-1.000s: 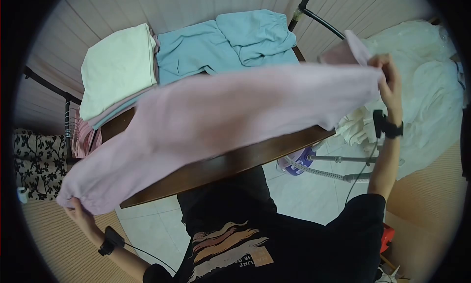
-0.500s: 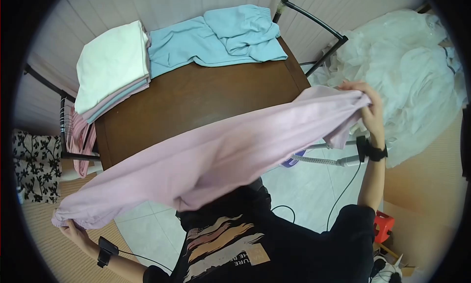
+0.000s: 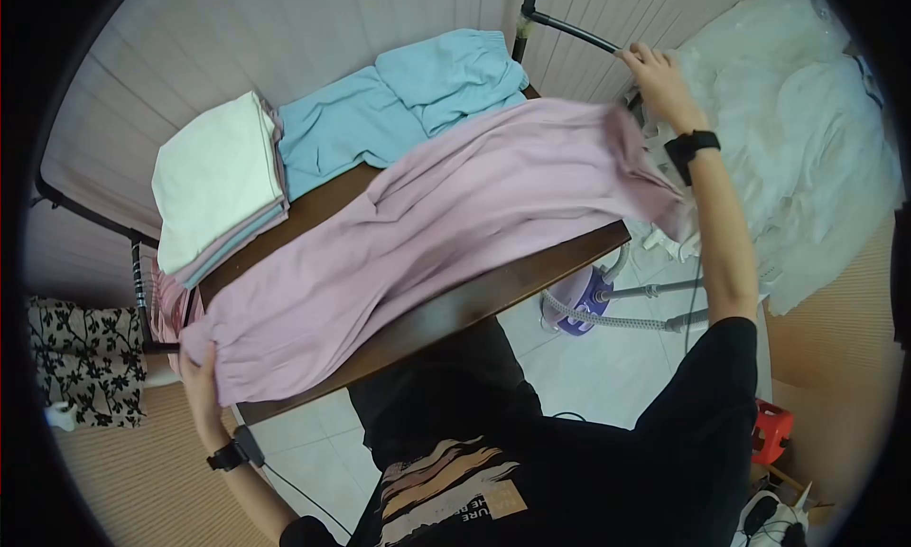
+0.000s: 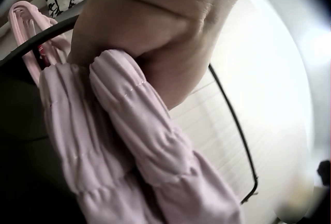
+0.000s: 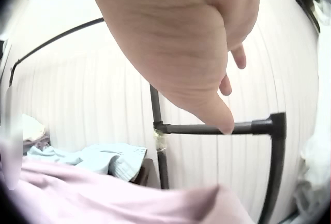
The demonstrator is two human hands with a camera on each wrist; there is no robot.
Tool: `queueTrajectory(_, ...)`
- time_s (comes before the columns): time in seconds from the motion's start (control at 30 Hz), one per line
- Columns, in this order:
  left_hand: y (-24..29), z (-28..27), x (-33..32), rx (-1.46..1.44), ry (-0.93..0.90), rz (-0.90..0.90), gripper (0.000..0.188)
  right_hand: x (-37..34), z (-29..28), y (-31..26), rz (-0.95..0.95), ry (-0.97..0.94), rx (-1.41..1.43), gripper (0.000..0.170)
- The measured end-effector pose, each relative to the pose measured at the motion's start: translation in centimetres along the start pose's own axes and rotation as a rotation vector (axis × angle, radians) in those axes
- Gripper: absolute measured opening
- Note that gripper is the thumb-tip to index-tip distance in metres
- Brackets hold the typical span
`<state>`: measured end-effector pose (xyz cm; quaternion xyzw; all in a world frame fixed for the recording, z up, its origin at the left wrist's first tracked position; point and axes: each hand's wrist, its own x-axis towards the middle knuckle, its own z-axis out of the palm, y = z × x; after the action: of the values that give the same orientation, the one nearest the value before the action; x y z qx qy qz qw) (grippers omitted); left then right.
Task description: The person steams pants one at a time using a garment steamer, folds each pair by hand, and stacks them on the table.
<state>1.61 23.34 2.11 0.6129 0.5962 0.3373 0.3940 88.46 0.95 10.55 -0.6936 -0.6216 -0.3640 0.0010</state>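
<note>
A pair of pink pants (image 3: 408, 234) lies stretched lengthwise over the brown table (image 3: 436, 316), its right end lifted and blurred. My left hand (image 3: 201, 388) holds the near-left end; two gathered elastic bands (image 4: 121, 81) show at that hand in the left wrist view, with its fingertips hidden. Off the cloth, my right hand (image 3: 661, 84) is raised above the right end with fingers extended. In the right wrist view, the thumb of the right hand (image 5: 176, 43) overlaps a black rack bar (image 5: 201, 129).
Light blue pants (image 3: 380, 101) lie along the back of the table beside a folded stack (image 3: 218, 172) topped with white. Black rack posts stand at both sides. Right of the table are a purple steamer (image 3: 572, 300) and a heap of white tulle (image 3: 778, 158).
The pink pants swung over the person's lap, then back onto the table. My right hand has let go of their right end and risen; the left hand keeps its hold.
</note>
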Motion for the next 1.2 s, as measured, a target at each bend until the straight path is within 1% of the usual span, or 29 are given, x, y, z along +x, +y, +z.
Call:
queueTrajectory(0.03, -1.1, 1.8, 0.3, 0.066, -0.045, 0.055, 0.064, -0.4, 0.6, -0.7, 0.005, 0.002, -0.005, 0.037)
queueTrajectory(0.07, -1.5, 2.9, 0.5, 0.132, -0.09, 0.109, 0.066, -0.9, 0.5, -2.2, 0.084, -0.113, 0.122, 0.036)
queueTrajectory(0.1, -1.5, 3.2, 0.5, 0.13, -0.095, 0.114, 0.066, -1.3, 0.9, -2.9, 0.164, -0.23, 0.249, 0.035)
queueTrajectory(0.13, -1.5, 3.2, 0.4, 0.116, -0.109, 0.063, 0.068, -1.8, 1.9, -2.8, 0.172, -0.235, 0.244, 0.035)
queueTrajectory(0.2, -0.9, 3.4, 0.2, 0.061, -0.143, -0.015, 0.073, -3.5, 3.8, -2.9, 0.23, -0.713, 0.579, 0.032)
queueTrajectory(0.23, -0.7, 3.7, 0.0, 0.066, -0.152, -0.018, 0.073, -4.4, 4.7, -3.2, 0.236, -0.722, 0.581, 0.032)
queueTrajectory(0.3, -0.5, 3.8, -0.2, 0.216, -0.053, 0.017, 0.074, -5.2, 5.1, -4.8, 0.314, -0.56, 0.882, 0.03)
queueTrajectory(0.33, -1.0, 3.6, -0.2, 0.22, -0.053, 0.014, 0.074, -5.4, 4.6, -6.2, 0.372, -0.522, 0.896, 0.03)
queueTrajectory(0.4, -2.5, 3.3, -0.4, 0.476, 0.001, 0.114, 0.076, -5.6, 1.5, -10.6, 0.316, -0.303, 0.908, 0.033)
queueTrajectory(0.47, 0.6, 4.3, -2.3, 0.432, -0.03, 0.065, 0.075, -5.6, -3.9, -14.8, 0.147, -0.211, 0.919, 0.039)
queueTrajectory(0.5, 1.6, 4.7, -3.0, 0.381, -0.057, 0.032, 0.075, -6.1, -5.8, -16.2, 0.143, -0.223, 0.928, 0.039)
queueTrajectory(0.53, 0.5, 4.5, -3.0, 0.387, -0.06, 0.019, 0.075, -6.5, -7.4, -17.4, 0.099, -0.223, 0.938, 0.035)
queueTrajectory(0.6, -2.0, 4.1, -2.7, 0.344, -0.005, 0.166, 0.07, -7.2, -7.6, -18.4, 0.056, -0.229, 0.955, 0.032)
queueTrajectory(0.63, -1.5, 4.3, -2.7, 0.354, -0.012, 0.159, 0.07, -8.0, -7.3, -18.8, 0.066, -0.234, 0.912, 0.025)
queueTrajectory(0.67, -0.8, 4.9, -2.4, 0.26, -0.047, 0.156, 0.068, -8.8, -7.2, -19.3, 0.076, -0.24, 0.87, 0.018)
queueTrajectory(0.7, -0.1, 5.2, -2.4, 0.164, -0.08, 0.154, 0.065, -9.4, -7.6, -19.4, 0.082, -0.248, 0.878, 0.018)
queueTrajectory(0.73, 0.5, 5.1, -2.9, 0.169, -0.085, 0.148, 0.065, -10.0, -8.3, -19.0, 0.192, -0.288, 0.989, 0.013)
queueTrajectory(0.77, 1.2, 5.0, -3.3, 0.078, -0.079, 0.109, 0.064, -10.5, -8.8, -18.5, 0.299, -0.325, 1.095, 0.008)
queueTrajectory(0.8, 1.5, 4.9, -3.5, -0.017, -0.071, 0.073, 0.063, -11.6, -9.7, -18.0, 0.4, -0.307, 1.159, 0.009)
queueTrajectory(0.83, 0.5, 4.6, -3.8, -0.019, -0.068, 0.072, 0.063, -12.4, -10.2, -17.6, 0.396, -0.307, 1.158, 0.009)
queueTrajectory(0.9, -2.3, 4.0, -4.9, 0.079, -0.005, 0.124, 0.062, -14.2, -11.1, -17.2, 0.272, -0.289, 0.871, 0.013)
queueTrajectory(0.93, -3.2, 4.0, -5.4, 0.031, 0.012, 0.042, 0.062, -15.9, -10.7, -17.7, 0.381, -0.223, 0.807, 0.026)
queueTrajectory(0.97, -2.9, 4.1, -5.6, 0.03, 0.008, 0.04, 0.062, -16.2, -11.1, -18.5, 0.383, -0.227, 0.804, 0.026)
queueTrajectory(1.03, -2.1, 4.3, -6.0, 0.114, 0.101, 0.035, 0.059, -16.2, -11.9, -20.7, 0.407, -0.106, 0.866, 0.043)
queueTrajectory(1.07, -2.1, 4.4, -5.9, 0.111, 0.104, 0.036, 0.059, -16.3, -12.0, -21.3, 0.288, -0.189, 0.86, 0.059)
queueTrajectory(1.1, -2.1, 4.5, -5.8, 0.153, 0.037, 0.105, 0.058, -15.9, -12.3, -22.1, 0.285, -0.184, 0.86, 0.059)
queueTrajectory(1.13, -2.1, 4.6, -5.8, 0.196, -0.029, 0.174, 0.057, -15.2, -12.5, -23.2, 0.194, -0.248, 0.849, 0.063)
queueTrajectory(1.17, -1.9, 4.8, -5.8, 0.196, -0.02, 0.174, 0.057, -14.7, -12.7, -23.9, 0.1, -0.309, 0.837, 0.066)
queueTrajectory(1.2, -1.5, 5.2, -5.9, 0.217, -0.036, 0.172, 0.056, -14.5, -12.5, -24.5, 0.054, -0.343, 0.816, 0.07)
